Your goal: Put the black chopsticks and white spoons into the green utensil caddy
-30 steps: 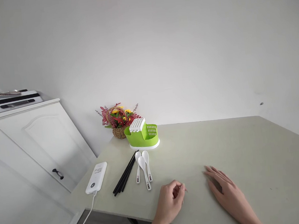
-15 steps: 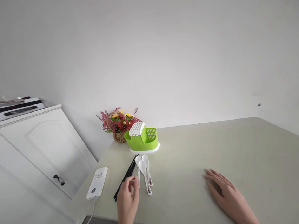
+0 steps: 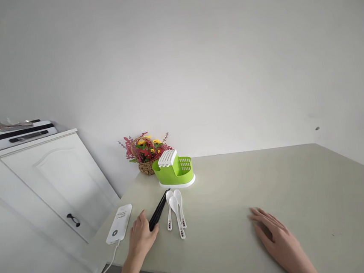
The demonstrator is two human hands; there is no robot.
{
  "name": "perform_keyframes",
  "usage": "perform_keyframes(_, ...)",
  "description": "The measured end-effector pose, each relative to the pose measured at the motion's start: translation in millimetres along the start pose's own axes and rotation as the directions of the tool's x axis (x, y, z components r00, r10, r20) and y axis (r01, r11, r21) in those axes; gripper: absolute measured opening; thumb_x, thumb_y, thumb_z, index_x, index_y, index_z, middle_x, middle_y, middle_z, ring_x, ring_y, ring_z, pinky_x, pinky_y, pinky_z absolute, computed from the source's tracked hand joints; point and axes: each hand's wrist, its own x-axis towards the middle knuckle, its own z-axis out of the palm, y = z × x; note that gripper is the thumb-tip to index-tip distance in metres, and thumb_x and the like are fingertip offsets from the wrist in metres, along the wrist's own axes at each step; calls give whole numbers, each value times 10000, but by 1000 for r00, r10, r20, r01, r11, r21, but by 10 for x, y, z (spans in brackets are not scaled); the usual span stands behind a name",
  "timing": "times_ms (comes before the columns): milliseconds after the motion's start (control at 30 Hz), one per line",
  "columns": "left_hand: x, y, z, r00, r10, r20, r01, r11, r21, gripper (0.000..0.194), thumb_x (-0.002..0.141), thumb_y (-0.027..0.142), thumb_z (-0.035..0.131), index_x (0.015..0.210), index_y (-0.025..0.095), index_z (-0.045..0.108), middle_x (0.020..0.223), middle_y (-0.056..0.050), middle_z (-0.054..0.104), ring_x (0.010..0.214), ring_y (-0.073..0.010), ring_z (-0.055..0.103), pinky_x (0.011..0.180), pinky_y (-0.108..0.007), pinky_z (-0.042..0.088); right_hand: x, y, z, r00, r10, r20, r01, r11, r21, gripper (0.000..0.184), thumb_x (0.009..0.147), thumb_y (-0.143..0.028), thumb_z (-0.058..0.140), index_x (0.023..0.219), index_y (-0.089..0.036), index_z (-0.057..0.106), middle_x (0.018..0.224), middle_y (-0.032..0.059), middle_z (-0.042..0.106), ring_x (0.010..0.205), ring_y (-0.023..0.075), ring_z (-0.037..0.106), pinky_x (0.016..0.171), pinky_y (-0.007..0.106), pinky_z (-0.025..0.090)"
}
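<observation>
My left hand is closed around the near end of a bundle of black chopsticks, with the thumb on their right side. Their far ends point toward a green utensil holder with a white slotted top and white base. Just right of the chopsticks lie three white spoons, bowls away from me and patterned handle ends toward me. My right hand rests palm down on the table at the right, fingers stretched out, holding nothing.
A white power bank with a cable lies at the left of the pale table. Behind the holder stands a wicker basket of artificial flowers. A white cabinet borders the table on the left; a wall is behind.
My left hand has moved left from beside the spoons and taken hold of the chopsticks, which are gathered closer together. My right hand has stayed in place.
</observation>
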Motion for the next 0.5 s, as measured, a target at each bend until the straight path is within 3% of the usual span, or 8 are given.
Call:
perform_keyframes(233, 175, 162, -244, 990, 26, 140, -42, 992, 116, 628, 883, 283, 525, 1459, 97, 359, 1310, -203, 658, 1247, -328, 622, 944, -385, 465, -1, 13, 10, 1000, -10, -1, 10, 1000, -5, 394, 1000, -438, 420, 1274, -312, 675, 1498, -26, 580, 1439, 275, 474, 1139, 516, 473)
perform_keyframes(500, 292, 324, -469, 967, 24, 255, -90, 964, 249, 436, 819, 181, 571, 1249, 115, 541, 1177, -188, 717, 1080, -323, 703, 817, -351, 488, -8, -4, 9, 1000, -9, 0, 9, 1000, -7, 379, 1002, -436, 418, 1240, -310, 684, 1487, -27, 591, 1435, 269, 479, 1156, 506, 450)
